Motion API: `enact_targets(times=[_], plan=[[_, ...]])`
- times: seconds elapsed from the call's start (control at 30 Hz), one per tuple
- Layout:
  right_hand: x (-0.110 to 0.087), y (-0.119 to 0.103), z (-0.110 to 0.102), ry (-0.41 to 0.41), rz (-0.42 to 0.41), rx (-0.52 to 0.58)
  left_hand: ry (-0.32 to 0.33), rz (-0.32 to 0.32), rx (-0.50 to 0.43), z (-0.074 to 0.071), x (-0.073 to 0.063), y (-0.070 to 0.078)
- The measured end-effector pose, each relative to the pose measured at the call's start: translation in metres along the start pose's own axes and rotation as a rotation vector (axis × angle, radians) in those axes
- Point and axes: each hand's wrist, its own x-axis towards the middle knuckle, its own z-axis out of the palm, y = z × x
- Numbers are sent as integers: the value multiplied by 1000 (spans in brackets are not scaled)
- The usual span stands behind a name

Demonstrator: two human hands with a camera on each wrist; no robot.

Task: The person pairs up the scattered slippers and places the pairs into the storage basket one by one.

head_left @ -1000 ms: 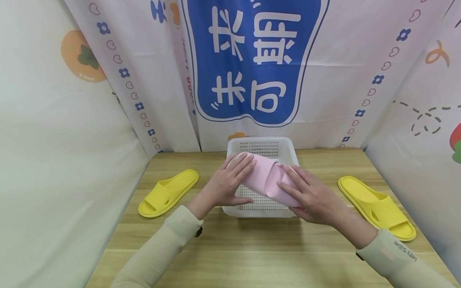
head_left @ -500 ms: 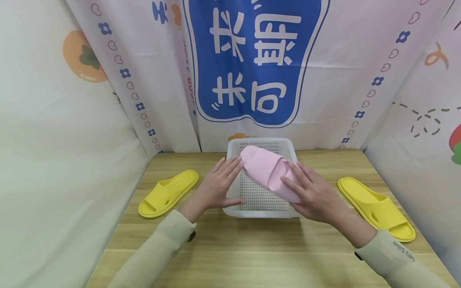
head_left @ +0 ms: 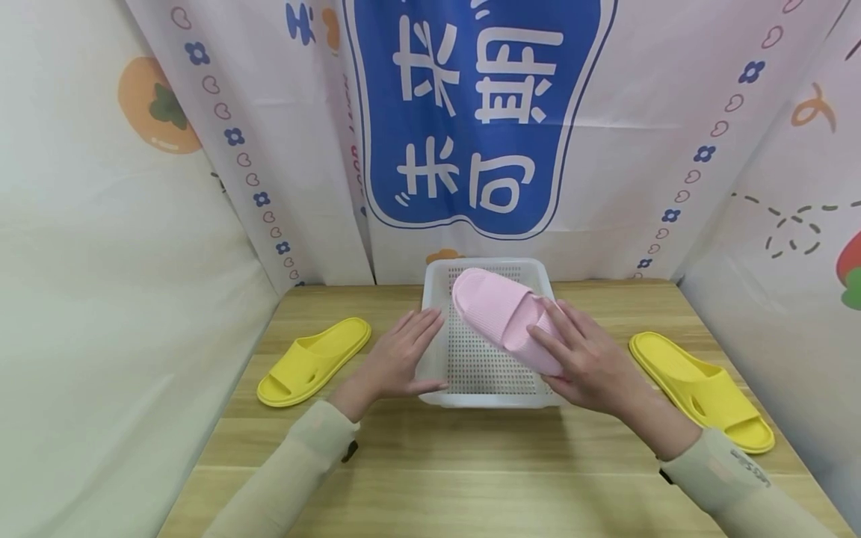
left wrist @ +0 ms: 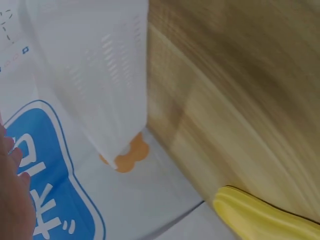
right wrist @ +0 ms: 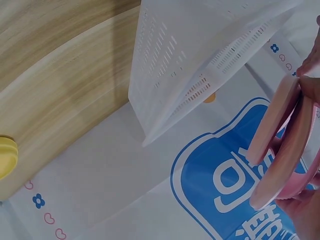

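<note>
Above the white plastic basket [head_left: 484,401], my right hand [head_left: 592,366] grips a pair of pink slippers [head_left: 491,305]. The right wrist view shows two pink soles [right wrist: 280,160] lying against each other; from the head only the upper slipper with its ribbed strap shows. Its toe points to the far left. My left hand [head_left: 393,362] is held with straight fingers and thumb spread at the basket's left side, a small gap from the slipper's toe, and holds nothing. Part of that left hand [left wrist: 15,195] shows at the left edge of its wrist view.
A yellow slipper [head_left: 315,362] lies on the wooden table [head_left: 471,478] at the left. Another yellow slipper [head_left: 702,392] lies at the right, close to my right forearm. A printed curtain [head_left: 619,149] hangs right behind the basket, with cloth walls on both sides.
My left hand has come off the pink slippers and moved left and towards me. The right hand keeps its grip, and the toe end has tilted slightly up and away.
</note>
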Motion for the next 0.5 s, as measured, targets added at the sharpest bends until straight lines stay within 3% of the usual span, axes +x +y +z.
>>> enact_targets(times=[0.5], plan=[[4,3,8,-14,65,-18,-172,-105,7,15,-16,-7]])
